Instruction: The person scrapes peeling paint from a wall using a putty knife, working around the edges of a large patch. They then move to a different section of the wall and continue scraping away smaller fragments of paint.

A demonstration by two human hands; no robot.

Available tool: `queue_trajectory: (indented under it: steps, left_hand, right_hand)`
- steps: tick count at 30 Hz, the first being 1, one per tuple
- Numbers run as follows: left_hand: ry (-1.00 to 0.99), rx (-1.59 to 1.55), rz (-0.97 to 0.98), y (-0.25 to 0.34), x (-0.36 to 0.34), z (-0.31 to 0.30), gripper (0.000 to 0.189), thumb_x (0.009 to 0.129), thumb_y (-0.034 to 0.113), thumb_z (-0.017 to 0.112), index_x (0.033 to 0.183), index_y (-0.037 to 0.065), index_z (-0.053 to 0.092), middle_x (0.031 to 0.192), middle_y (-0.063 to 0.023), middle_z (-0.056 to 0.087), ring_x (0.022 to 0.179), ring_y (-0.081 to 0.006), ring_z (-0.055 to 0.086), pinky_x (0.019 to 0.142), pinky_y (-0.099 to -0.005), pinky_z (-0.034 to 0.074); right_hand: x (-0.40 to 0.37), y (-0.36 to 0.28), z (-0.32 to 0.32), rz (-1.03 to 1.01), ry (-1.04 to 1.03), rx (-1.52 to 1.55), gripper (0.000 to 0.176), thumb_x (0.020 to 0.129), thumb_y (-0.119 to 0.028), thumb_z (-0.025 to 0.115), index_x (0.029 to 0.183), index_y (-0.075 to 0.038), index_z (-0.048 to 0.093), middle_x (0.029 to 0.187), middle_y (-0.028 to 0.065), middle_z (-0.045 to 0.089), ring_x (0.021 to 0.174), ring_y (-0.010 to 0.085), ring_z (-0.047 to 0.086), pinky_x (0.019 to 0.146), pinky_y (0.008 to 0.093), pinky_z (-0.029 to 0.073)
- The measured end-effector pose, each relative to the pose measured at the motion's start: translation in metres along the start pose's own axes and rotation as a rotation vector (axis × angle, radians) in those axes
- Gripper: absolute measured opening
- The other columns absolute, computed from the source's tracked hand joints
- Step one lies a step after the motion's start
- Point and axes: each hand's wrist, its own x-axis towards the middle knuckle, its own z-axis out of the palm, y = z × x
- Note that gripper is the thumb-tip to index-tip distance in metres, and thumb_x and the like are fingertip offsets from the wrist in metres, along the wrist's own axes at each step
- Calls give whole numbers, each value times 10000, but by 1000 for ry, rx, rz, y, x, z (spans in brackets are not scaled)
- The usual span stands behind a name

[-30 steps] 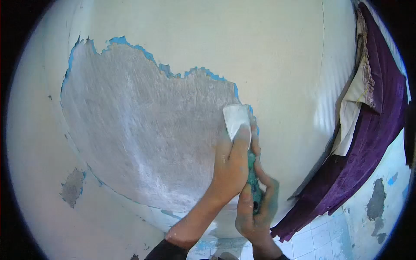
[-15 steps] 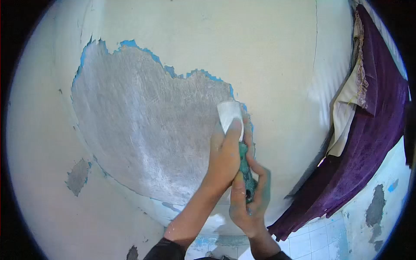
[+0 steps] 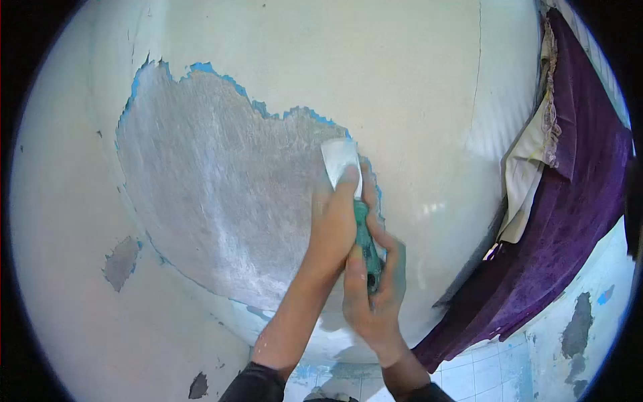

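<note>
A scraper (image 3: pixel 339 158) lies with its pale blade flat on the cream wall (image 3: pixel 402 87), at the right edge of a large bare grey patch (image 3: pixel 214 194) fringed with blue paint. The left hand (image 3: pixel 331 228) presses outstretched fingers on the blade. Just below, the right hand (image 3: pixel 375 295) is wrapped tight around the green handle. A smaller bare spot (image 3: pixel 120 262) shows at far left, and a purple curtain (image 3: pixel 569 221) hangs at right.

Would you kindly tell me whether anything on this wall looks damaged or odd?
Yes: the wall has lost paint over a large grey patch with ragged blue edges; the scraper sits at its right edge. A smaller bare patch lies lower left, and more flaking shows below the purple curtain.
</note>
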Motion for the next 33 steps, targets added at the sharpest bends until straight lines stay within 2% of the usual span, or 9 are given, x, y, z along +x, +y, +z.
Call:
queue_trajectory:
  steps: [10,14,15,18,19,25,27,30,33]
  left_hand:
    - [74,22,-68,-15,-9,-7,313,967,253,505,1105,-16,588,716,-15,556,575,-84,510,538,-219,424]
    - [0,-64,39,3,7,-3,316,963,267,516,1094,-10,596,725,-21,564,577,-82,511,529,-223,428]
    - [14,87,54,0,6,-7,322,966,272,512,1082,-13,605,736,-18,572,579,-84,512,533,-219,423]
    - [88,46,-93,-3,-9,-2,252,974,217,469,1052,-6,559,726,-16,516,636,-94,494,556,-240,410]
    - [60,34,-53,-1,-2,-1,265,979,233,467,1056,-1,568,729,-19,522,636,-96,494,559,-242,414]
    - [53,53,-3,-10,0,-9,337,962,288,518,1091,-9,610,724,-5,558,598,-89,515,539,-227,422]
    - [98,67,51,2,4,1,307,963,285,509,1065,15,613,721,-10,561,575,-92,511,519,-229,416]
    - [41,-14,42,11,14,-1,282,956,277,516,1045,32,624,722,-15,564,566,-97,512,513,-229,410]
    - [49,8,18,-4,5,-4,277,959,270,513,1056,38,629,725,-9,565,568,-90,513,514,-227,408]
  right_hand:
    - [-16,8,6,-9,38,113,467,973,-156,513,1329,100,352,1247,302,475,1160,318,544,953,401,442]
    - [8,-9,0,37,-52,70,469,982,-178,489,1330,87,321,1275,296,447,1229,347,489,998,429,416]
    - [4,-11,0,69,-51,141,467,985,-174,482,1329,94,317,1292,298,437,1208,347,490,1007,441,397]
    - [-12,4,6,27,26,137,401,994,-148,449,1297,102,371,1256,229,471,1232,259,463,1012,364,404]
    - [-5,4,8,-82,51,88,410,994,-150,453,1304,104,366,1264,232,458,1236,266,462,1024,370,392]
    - [-4,-2,7,-29,16,170,412,993,-135,445,1311,110,353,1284,245,447,1248,283,456,1031,386,381]
    - [6,10,7,-138,31,79,418,997,-151,455,1308,111,357,1302,257,448,1252,281,451,1042,390,369]
    - [16,-12,3,42,-37,125,422,998,-157,456,1308,110,351,1330,270,435,1272,294,437,1062,395,347]
    - [0,2,6,-48,11,107,427,997,-163,456,1315,105,360,1340,254,418,1251,273,445,1042,380,364]
